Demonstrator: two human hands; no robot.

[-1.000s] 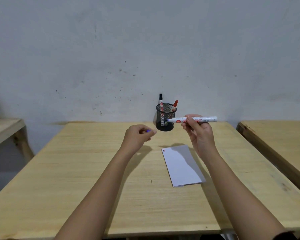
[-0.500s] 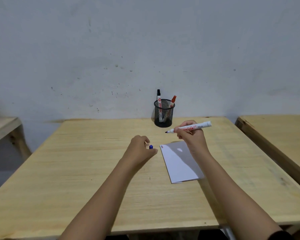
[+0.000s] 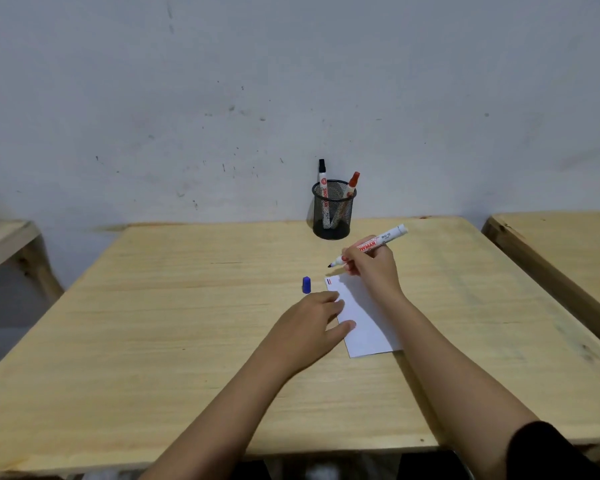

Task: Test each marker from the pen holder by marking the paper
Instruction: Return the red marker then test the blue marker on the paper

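A black mesh pen holder (image 3: 333, 211) stands at the table's far edge with a black-capped marker (image 3: 322, 176) and a red-capped marker (image 3: 352, 183) in it. My right hand (image 3: 371, 268) grips an uncapped white marker (image 3: 378, 242), tip pointing left just above the far corner of the white paper (image 3: 366, 323). That corner carries short red and dark marks. A blue cap (image 3: 306, 285) stands on the table left of the paper. My left hand (image 3: 312, 327) rests flat, fingers spread, on the paper's left edge, holding nothing.
The wooden table (image 3: 153, 323) butts against a scuffed grey wall. Another wooden table (image 3: 568, 244) stands close on the right, and a wooden bench edge (image 3: 4, 237) shows at the left.
My left hand set the blue cap down on the table, let go of it and moved onto the paper's left edge. My right hand lowered the marker toward the paper's far corner.
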